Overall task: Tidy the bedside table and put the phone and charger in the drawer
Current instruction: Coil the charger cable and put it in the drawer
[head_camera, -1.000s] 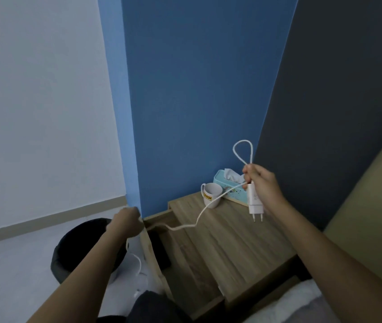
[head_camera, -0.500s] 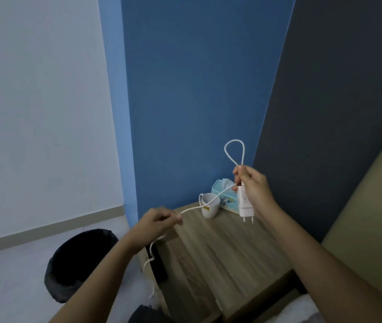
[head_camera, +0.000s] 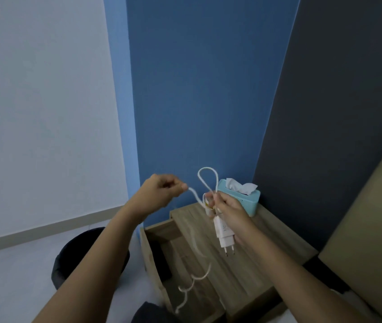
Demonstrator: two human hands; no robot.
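- Right hand is clamped on the charger — fingers wrapped round the top of the white brick along with a pinched bit of cable. The brick hangs below the grip, long axis near vertical, prongs pointing down.
- A loop of cable stands up above that same grip, so one coil looks to be gathered already.
- Left hand is closed in a pinch on the cable, up and to the left of the right-hand grip, near it but not touching. A short run of cable sags between the two hands.
- From the left pinch the rest of the cable drops down and trails off in a curl below both hands, free end dangling over the open drawer. It's motion-blurred, so I can't tell exactly where the tip sits.
- The relation that matters, I'd say: the slack lies below and left of the right grip, and the left hand is the one on it. So the next loop probably means bringing the left pinch across to the right hand, which stays the anchor.
- Drawer sits below both hands, pulled out from the table. Something dark lies along its left inside — could be the phone, can't say for sure.
- Tissue box is behind the right hand on the table top, bin on the floor beside the left forearm.
- Risk-wise, that dangling tail could snag the drawer's edge if it's yanked.
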